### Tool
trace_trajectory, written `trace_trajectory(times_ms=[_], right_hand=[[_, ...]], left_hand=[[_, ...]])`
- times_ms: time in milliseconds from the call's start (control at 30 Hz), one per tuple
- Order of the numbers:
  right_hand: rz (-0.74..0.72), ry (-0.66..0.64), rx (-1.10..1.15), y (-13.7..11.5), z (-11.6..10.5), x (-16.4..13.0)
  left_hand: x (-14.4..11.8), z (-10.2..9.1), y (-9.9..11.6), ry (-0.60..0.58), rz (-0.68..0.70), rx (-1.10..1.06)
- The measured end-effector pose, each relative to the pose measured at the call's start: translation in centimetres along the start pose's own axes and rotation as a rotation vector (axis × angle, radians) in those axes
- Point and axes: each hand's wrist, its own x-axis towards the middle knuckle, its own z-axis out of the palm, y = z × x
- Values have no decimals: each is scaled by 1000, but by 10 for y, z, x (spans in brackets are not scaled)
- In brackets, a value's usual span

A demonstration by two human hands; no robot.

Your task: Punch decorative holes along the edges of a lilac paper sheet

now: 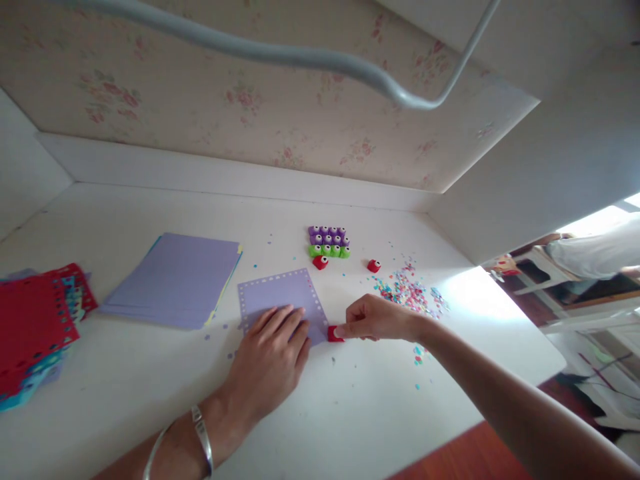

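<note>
My left hand [270, 357] lies flat, fingers spread, on a purple paper sheet [280, 293] whose edges carry rows of small punched holes. At the sheet's lower right corner my right hand [373, 319] pinches a small red paper punch [334, 334]. Two more red punches [321, 262] [373, 266] stand further back on the white table [125, 393]. Behind them a block of purple and green punches [329, 241] sits in neat rows.
A stack of plain purple sheets [175, 280] lies at centre left. Punched red and blue sheets [35, 327] pile up at the far left. Coloured paper confetti [407, 290] is scattered to the right. The table's front edge runs diagonally at lower right.
</note>
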Motion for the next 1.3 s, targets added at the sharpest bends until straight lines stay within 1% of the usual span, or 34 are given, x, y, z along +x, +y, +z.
trace_trajectory(times_ms=[67,133,167,267,367,400,467,533,600,700,767,800,900,967,1067,1167,1300], right_hand=[[-56,178,-116,1,4,-8],[-148,300,-215,1,11,-16],[-198,329,-257,0,17,-19],[-334,361,-354,-1,35,-28],[-380,404,-381,3,44,-32],[-380,423,-372,6,43,-32],[-360,477,-364,14,32,-30],[-306,554,-406,27,13,-26],[-250,610,-495,40,-9,-20],[-229,631,-650,53,-36,-11],[-239,669,-736,51,-43,-6],[-244,709,-760,46,-43,-3],[-290,821,-709,22,-32,10],[-364,816,-637,5,-21,25],[-478,784,-640,-10,-11,49],[-496,780,-653,-11,-12,62],[-498,764,-605,-3,-17,56]], left_hand=[[-1,-1,-1,24,-7,10],[-2,-1,-2,37,-15,13],[-3,-1,-2,41,-21,12],[-3,-1,-3,39,-32,-3],[-4,0,-3,23,-32,-23],[-4,0,-3,19,-34,-28],[-4,2,-4,19,-38,-35],[-4,3,-5,21,-33,-52],[-3,3,-5,20,-21,-76],[-2,2,-6,11,-23,-95],[-2,1,-6,-2,-30,-92],[-1,1,-6,-10,-33,-91],[-2,1,-7,-29,-40,-94],[-2,3,-7,-38,-39,-98],[-4,6,-6,-23,-17,-80],[-6,10,-5,16,23,-20],[-10,12,-5,28,73,80]])
